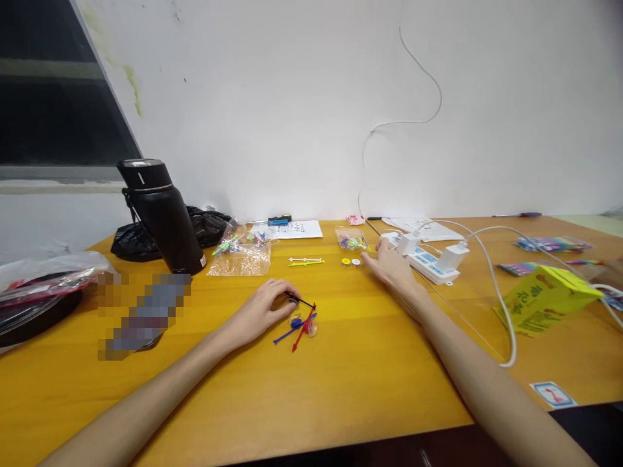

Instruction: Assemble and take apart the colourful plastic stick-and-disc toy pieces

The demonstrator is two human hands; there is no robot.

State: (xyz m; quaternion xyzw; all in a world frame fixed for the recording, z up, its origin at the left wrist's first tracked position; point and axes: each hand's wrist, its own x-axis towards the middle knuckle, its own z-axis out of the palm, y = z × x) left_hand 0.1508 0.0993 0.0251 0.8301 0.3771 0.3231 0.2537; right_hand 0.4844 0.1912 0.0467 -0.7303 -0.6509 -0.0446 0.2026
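My left hand (265,306) rests on the yellow wooden table (341,383), fingers curled in a pinch on the end of a thin black stick (300,301). Under that stick lie a red stick (304,327), a blue stick (291,332) and small round pieces (311,328). My right hand (389,267) reaches forward, fingers stretched toward two small discs, one yellow (346,261) and one white (356,262), holding nothing. Yellow and white sticks (305,261) lie just left of the discs.
A black flask (163,217) and black bag (209,227) stand back left. Clear plastic bags (241,254) with small parts, a paper sheet (296,229), a white power strip (433,263) with chargers and cable (496,292), a yellow box (545,298) and colourful packets (552,244) lie around.
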